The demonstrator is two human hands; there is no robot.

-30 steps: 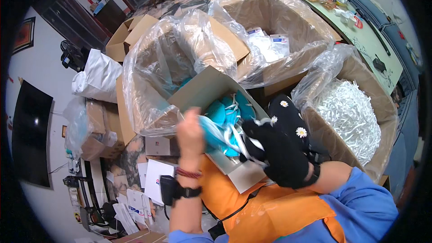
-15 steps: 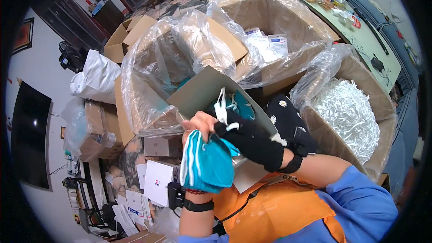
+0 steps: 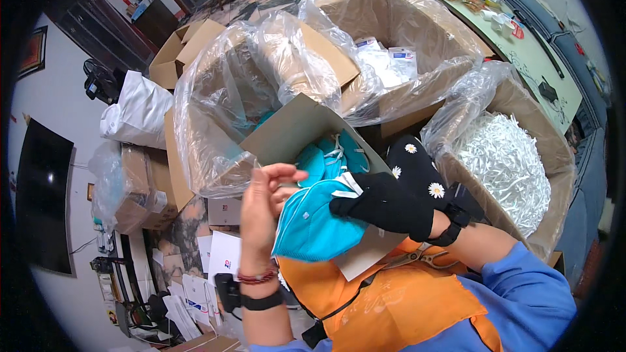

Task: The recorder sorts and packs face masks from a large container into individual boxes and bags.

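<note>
A turquoise face mask (image 3: pixel 319 225) with white straps is held over my lap in my right hand (image 3: pixel 391 205), which wears a black glove. The thumb presses on the mask's outer face near the straps. My bare left hand (image 3: pixel 264 199) is beside the mask's left edge, its fingers stretched out and partly hidden behind it. Just beyond the mask stands an open carton (image 3: pixel 290 127) with one flap raised. Several more turquoise masks (image 3: pixel 329 156) with white straps lie inside it.
Large plastic-lined cartons surround me: one at the left (image 3: pixel 215 111), one with white packets (image 3: pixel 417 16), one heaped with white strips (image 3: pixel 505 169). Scissors (image 3: pixel 424 257) rest on my orange apron. Right of them, a long table (image 3: pixel 554 85) holds cups and packages.
My left hand has let go of the mask and moved left, its fingers opening. The mask has turned its face up and is in my right hand, which has shifted right and down.
</note>
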